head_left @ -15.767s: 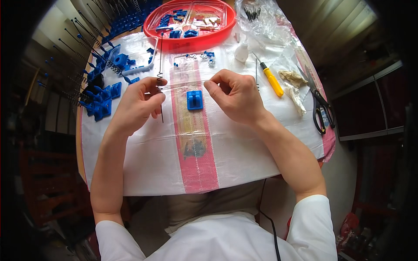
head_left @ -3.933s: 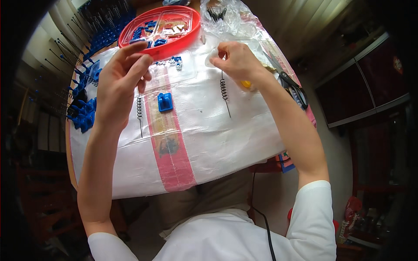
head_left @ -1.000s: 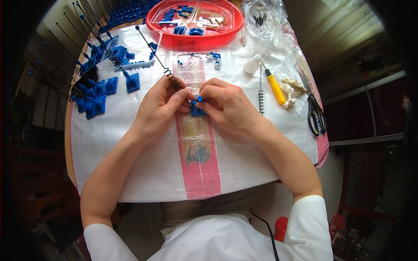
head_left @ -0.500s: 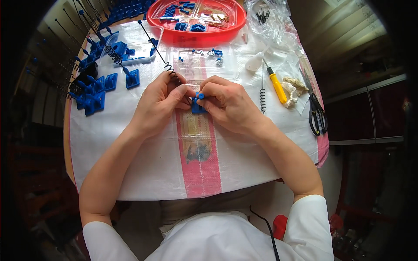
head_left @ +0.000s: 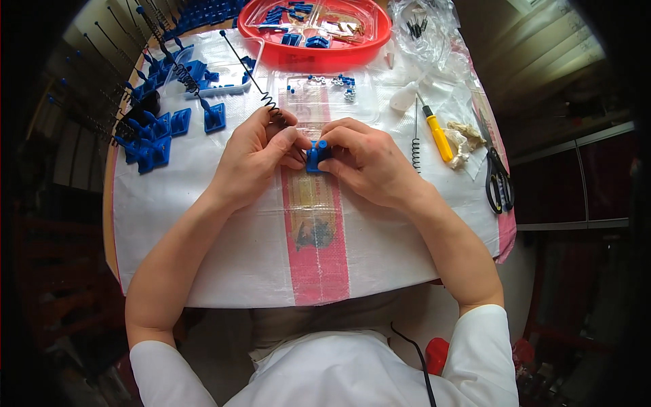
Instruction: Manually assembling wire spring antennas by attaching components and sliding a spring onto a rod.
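Observation:
Both of my hands meet over the middle of the table. My left hand (head_left: pixel 256 154) pinches a thin black rod with a coiled spring (head_left: pixel 254 81) that slants up and to the left. My right hand (head_left: pixel 366 159) grips a small blue plastic block (head_left: pixel 316 154), held against the left hand's fingertips. The rod's lower end is hidden between the fingers at the block. A second black spring rod (head_left: pixel 415 141) lies on the white woven sheet (head_left: pixel 224 244) just right of my right hand.
A red tray (head_left: pixel 319 54) with blue and metal parts stands at the back. Blue blocks with rods (head_left: pixel 152 136) crowd the left side. A yellow-handled screwdriver (head_left: pixel 437 132), black scissors (head_left: pixel 498 183), a clear parts box (head_left: pixel 319 91) and plastic bags (head_left: pixel 430 27) lie to the right and back.
My hands have stayed together on the blue block and spring rod, with only small finger shifts. Earlier they were apart, reaching toward the tray and picking up the rod.

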The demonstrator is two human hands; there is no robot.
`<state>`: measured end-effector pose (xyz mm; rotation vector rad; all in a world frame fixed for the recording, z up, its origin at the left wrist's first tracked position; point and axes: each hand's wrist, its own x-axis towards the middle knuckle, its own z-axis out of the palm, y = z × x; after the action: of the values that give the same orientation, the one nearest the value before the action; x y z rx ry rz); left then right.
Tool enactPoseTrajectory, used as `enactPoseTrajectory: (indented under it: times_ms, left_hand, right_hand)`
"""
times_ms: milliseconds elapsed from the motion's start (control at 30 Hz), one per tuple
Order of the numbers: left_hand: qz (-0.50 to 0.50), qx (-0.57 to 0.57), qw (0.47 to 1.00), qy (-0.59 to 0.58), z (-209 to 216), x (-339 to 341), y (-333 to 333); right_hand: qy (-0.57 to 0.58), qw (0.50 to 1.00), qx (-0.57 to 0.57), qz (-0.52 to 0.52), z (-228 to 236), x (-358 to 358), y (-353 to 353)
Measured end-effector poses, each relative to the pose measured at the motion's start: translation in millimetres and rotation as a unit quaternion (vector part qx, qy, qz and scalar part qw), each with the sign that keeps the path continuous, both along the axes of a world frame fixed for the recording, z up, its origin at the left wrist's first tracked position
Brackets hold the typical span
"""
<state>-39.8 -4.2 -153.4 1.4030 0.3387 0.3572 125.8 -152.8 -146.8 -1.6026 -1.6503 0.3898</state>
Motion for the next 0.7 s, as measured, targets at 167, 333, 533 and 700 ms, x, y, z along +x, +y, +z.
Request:
enactPoseTrajectory:
  times_ms: [167, 333, 533, 700]
  left_hand:
    - [0.003, 0.031, 0.999, -0.026, -2, 0, 0]
    - [0.018, 0.067, 0.996, -0.057, -2, -1, 0]
    - [0.055, 0.091, 0.986, -0.127, 14, 0, 2]
    - [0.060, 0.132, 0.978, -0.152, 47, -10, 8]
  right_hand:
    - [0.016, 1.000, -0.026, 0.008, 7, 2, -4]
    - [-0.007, 1.000, 0.000, 0.008, 0, 2, -3]
    - [-0.021, 0.999, 0.032, 0.011, -3, 2, -3]
    - [-0.019, 0.998, 0.053, 0.008, -2, -1, -3]
